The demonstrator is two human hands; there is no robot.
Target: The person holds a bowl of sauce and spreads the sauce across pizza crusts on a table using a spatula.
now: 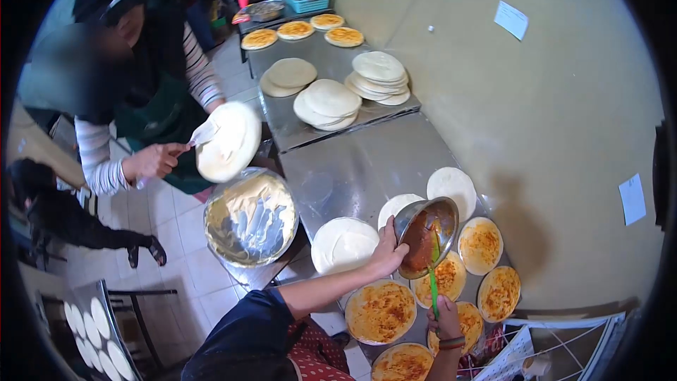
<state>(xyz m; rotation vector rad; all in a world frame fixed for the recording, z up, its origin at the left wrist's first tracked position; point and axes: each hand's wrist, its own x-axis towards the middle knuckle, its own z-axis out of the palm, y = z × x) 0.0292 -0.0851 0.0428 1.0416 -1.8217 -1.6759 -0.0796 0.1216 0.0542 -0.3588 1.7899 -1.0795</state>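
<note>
My left hand (386, 252) grips the near-left rim of a metal bowl (446, 213), which is tilted and holds red-orange sauce (419, 241). My right hand (446, 319) is closed round the handle of a green spatula (433, 276), whose head is in the bowl. Below and beside the bowl lie several flatbreads with orange sauce, among them a large one (381, 312) and one on the right (481, 245). Pale flatbreads lie left of the bowl (344, 245) and behind it (453, 189).
A co-worker in a green apron (159, 123) spreads cream on a round bread (236, 142) over a large cream bowl (251, 219). Stacked breads (379, 74) stand on the far metal table (317, 142). Another person (63, 204) is at the left; a rack (564, 342) stands at the lower right.
</note>
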